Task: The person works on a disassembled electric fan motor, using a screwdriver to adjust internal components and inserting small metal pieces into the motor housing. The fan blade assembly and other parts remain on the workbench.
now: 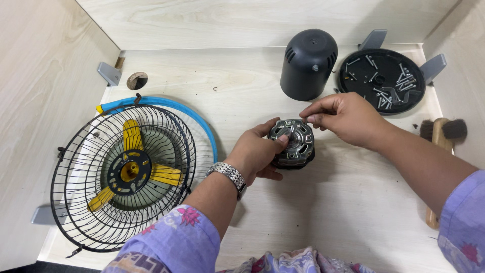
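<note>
Metal fan motor (292, 143) sits on the pale wood table (353, 202), roughly centre, just in front of me. My left hand (255, 154) wraps its left side, thumb up on the top plate near the shaft, fingers curled under and around the body; a metal watch (228, 175) is on that wrist. My right hand (343, 117) comes in from the right, thumb and forefinger pressed together in a pinch right above the motor's top edge; can't tell what, if anything, is between the tips, too small. Black cylindrical motor cover (308, 63) stands upright behind the motor, apart from it. Round black tray (353, 91) to its right holds loose screws (389, 86). Brush with a wooden handle (443, 132) lies by the right wall, near my right forearm. Black wire fan guard (121, 177) lies well to the left, with the yellow three-blade fan (131, 169) inside it, resting over a second guard with a blue rim (199, 119). Round hole (137, 80) in the table at back left.
</note>
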